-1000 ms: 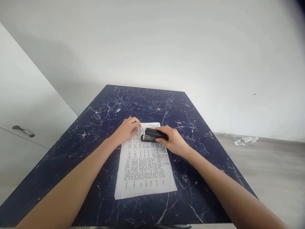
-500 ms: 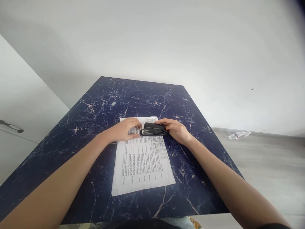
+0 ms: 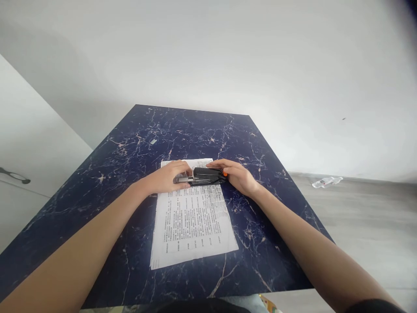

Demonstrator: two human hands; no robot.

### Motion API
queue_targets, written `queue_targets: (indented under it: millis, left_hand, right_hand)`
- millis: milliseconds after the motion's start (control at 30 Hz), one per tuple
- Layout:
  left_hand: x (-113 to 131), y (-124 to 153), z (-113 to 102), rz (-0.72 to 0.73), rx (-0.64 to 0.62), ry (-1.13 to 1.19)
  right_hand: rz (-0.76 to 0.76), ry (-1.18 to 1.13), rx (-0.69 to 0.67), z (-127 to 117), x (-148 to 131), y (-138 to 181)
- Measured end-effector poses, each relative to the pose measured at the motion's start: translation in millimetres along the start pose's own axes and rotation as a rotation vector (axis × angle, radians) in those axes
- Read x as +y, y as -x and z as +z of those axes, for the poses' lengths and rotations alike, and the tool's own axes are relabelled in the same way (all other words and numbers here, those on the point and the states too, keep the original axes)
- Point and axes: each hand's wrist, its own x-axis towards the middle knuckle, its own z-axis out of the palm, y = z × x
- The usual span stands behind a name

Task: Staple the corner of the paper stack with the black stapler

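A stack of printed paper sheets [image 3: 193,221] lies on a dark blue marbled table [image 3: 137,143]. A black stapler [image 3: 205,175] with an orange spot at its right end rests across the top of the sheets. My right hand [image 3: 236,176] is closed round the stapler's right end. My left hand [image 3: 169,177] pinches the stapler's left end, where a metal part sticks out toward its fingers.
A small pale scrap [image 3: 153,141] lies on the table's far left part. A white cabinet with a dark handle [image 3: 14,176] stands to the left. On the grey floor at right lies a clear plastic bottle [image 3: 325,181]. A white wall rises behind the table.
My left hand has gone from lying on the paper to gripping the stapler's left end, where a metal part now shows. The stapler sits slightly more to the left. My view tilted down a little.
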Motion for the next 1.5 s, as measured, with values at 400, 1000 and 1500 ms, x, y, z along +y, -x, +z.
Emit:
queue_targets:
  millis: [400,1000,1500]
  left_hand:
    - [6.7,-6.9,2.1,-0.15,0.292,0.689]
    - [-1.3,-8.4,-1.1,-0.318,0.307,1.084]
    - [25.6,0.4,-4.7,-0.026,0.305,0.711]
  right_hand:
    - [-0.459,0.775,0.417,23.2,4.2,9.7]
    - [-0.508,0.968,0.561,30.6,-2.1,13.0]
    - [-0.325,0.732,0.487,45.7,-8.8,8.8]
